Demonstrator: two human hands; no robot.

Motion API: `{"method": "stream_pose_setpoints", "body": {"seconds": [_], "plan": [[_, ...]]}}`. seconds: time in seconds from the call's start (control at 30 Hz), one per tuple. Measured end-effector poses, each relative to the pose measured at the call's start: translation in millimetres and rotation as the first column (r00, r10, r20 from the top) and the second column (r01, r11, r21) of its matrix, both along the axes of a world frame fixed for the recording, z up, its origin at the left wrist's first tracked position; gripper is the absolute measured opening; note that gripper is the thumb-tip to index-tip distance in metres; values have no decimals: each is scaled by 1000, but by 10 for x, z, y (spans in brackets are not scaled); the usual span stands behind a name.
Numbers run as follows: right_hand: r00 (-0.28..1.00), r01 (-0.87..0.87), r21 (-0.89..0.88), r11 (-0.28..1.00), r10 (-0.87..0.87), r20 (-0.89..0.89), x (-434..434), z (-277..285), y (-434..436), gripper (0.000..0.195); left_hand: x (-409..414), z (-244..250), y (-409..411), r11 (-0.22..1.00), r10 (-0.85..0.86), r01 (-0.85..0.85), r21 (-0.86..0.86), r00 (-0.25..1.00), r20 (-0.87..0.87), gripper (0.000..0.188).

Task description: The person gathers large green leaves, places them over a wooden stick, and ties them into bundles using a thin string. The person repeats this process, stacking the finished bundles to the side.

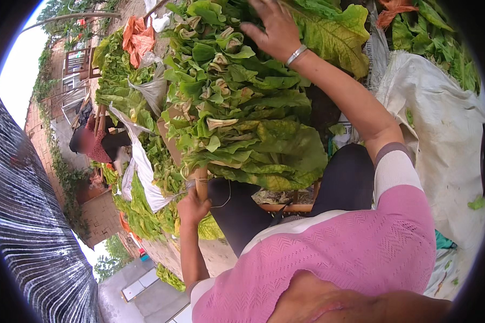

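My left hand [194, 206] is wrapped around the end of a wooden pole [201, 183], just below a thick row of large green leaves [242, 133] that look like tobacco. Thin string [230, 194] is tied about the pole, and a loose loop of it hangs over my left thigh. The leaves are packed side by side, cut stems towards the left, yellow blotches on some blades. My right hand [275, 32], flat with spread fingers, lies over the far part of the row; its fingertips run out at the top edge. Whether it presses on the leaves is hard to tell.
White woven sacking [432, 117] covers the right side, with more leaves [432, 44] beyond. Leaf heaps [141, 97] with white plastic strips [143, 177] and orange sacking [139, 40] stand left. Another person [99, 141] works there. Wooden bars [287, 208] show between my legs.
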State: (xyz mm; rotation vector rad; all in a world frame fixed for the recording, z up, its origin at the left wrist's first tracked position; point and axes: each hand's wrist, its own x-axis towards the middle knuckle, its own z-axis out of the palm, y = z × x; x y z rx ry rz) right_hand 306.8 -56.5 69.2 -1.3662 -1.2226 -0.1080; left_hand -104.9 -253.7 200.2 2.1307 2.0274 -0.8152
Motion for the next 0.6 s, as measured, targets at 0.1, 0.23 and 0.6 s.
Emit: {"method": "stream_pose_setpoints", "body": {"seconds": [0.1,0.23,0.6], "plan": [[913,-177,-79,981,194,359,-501,187,-277,68,-56,13,64,997,-66,65,48,998,19,40],[818,-11,-228,974,140,558,-102,522,123,58,-146,-29,32,980,-136,116,160,983,125,40],[638,-174,-224,959,283,716,-918,776,-393,41,-293,-93,-19,953,-246,179,243,927,283,41]]}}
